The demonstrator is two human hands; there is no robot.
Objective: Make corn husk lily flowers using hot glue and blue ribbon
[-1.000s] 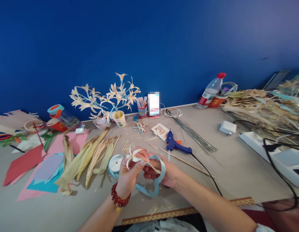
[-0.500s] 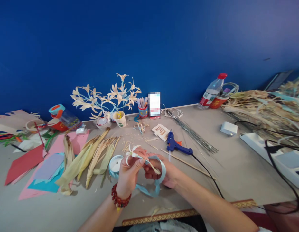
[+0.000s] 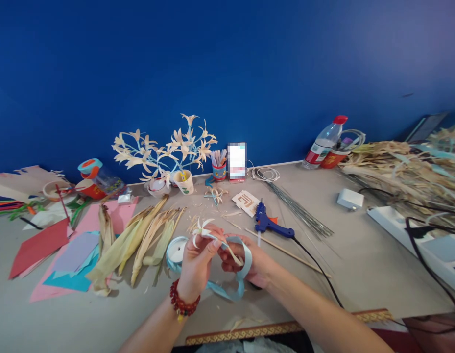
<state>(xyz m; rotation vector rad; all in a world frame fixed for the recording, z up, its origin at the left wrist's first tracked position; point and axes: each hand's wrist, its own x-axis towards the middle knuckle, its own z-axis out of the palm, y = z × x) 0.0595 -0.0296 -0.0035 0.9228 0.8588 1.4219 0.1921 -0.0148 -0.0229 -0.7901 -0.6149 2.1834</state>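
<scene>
Between the fingers of my left hand point(image 3: 201, 257) is a pale husk flower point(image 3: 202, 231), its curled petals pointing up and left and its stem running down to the right. My right hand point(image 3: 245, 262) is closed by the stem, gripping a light blue ribbon point(image 3: 246, 252) that loops round its fingers. The ribbon hangs below both hands and trails left toward its roll point(image 3: 176, 251), which lies on the table beside my left hand. My right fingertips are partly hidden behind the ribbon and stem.
Dried corn husks point(image 3: 139, 245) and coloured paper point(image 3: 39, 247) lie to the left. A blue glue gun point(image 3: 273, 225), wires point(image 3: 300, 208) and a stick point(image 3: 289, 252) are to the right. Finished flowers stand in a paper cup point(image 3: 183, 184); a power strip point(image 3: 414, 242) lies far right.
The view has shifted slightly, so the background sits a little lower and further right. Both hands keep nearly the same hold on the flower and ribbon.
</scene>
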